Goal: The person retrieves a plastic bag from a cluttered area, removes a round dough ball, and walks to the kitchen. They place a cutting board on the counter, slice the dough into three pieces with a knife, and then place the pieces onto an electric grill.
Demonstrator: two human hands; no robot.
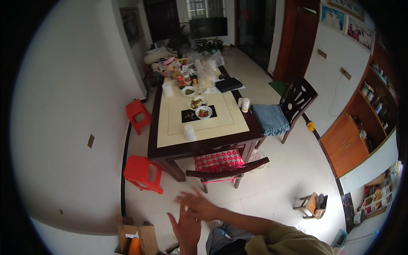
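My left hand (187,232) is raised in front of me with its thumb held out, seemingly empty. Across its fingers lies my right hand (199,206), the fingers spread and blurred, with nothing visible in it. The two hands appear to touch, and the right one hides most of the left fingers. Both are above the tiled floor, short of a dark wooden chair (228,170) with a red-and-grey patterned seat cushion (219,160). Beyond that chair is a dining table (172,127) with a cream top and a dark wooden border.
On the table are a bowl of food (204,118), white cups (189,133), a black case (229,84) and plastic bags (207,71). Red plastic stools (138,170) stand left, a chair with a blue seat cover (269,118) right. An open cardboard box (148,239) lies lower left; a small stool (308,204) lower right.
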